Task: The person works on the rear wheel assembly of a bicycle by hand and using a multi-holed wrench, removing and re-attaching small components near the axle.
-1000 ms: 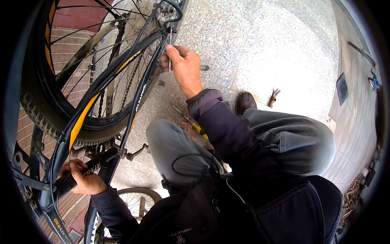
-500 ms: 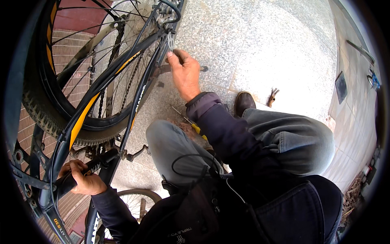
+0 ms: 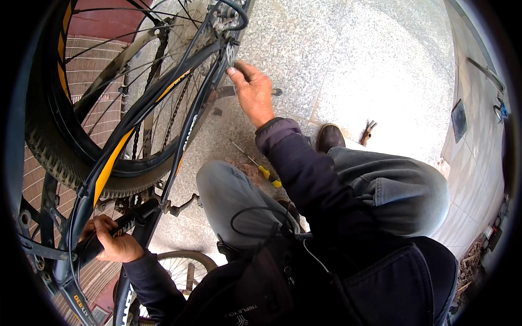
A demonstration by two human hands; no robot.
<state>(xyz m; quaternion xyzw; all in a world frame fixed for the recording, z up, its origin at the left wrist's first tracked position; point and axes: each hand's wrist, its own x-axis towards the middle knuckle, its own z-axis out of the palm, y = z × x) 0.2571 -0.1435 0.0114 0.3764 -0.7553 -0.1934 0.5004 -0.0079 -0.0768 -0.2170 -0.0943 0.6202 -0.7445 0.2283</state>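
A black bicycle [image 3: 112,163] with orange and white markings takes up the left side. My left hand [image 3: 111,240] is wrapped round one of its thick black frame tubes at the lower left. Near the hub end of the wheel, my right hand [image 3: 254,93] pinches a small flat silver metal piece with holes [image 3: 230,54] between thumb and fingers. That piece reaches up to the frame end, beside the wheel axle; whether it is fitted on something there, I cannot tell. The treaded tyre [image 3: 54,157], spokes and chain show beyond the frame.
A screwdriver with a yellow and black handle [image 3: 269,175] lies on the speckled stone floor by my knee. Farther right lies a rusty forked metal tool [image 3: 369,133] beyond my shoe [image 3: 329,138]. A crank arm [image 3: 185,205] juts out towards my leg. A striped mat [image 3: 98,70] lies under the wheel.
My right hand has shifted very slightly right and down in the picture, still pinching the silver piece. My left hand keeps its hold on the frame tube.
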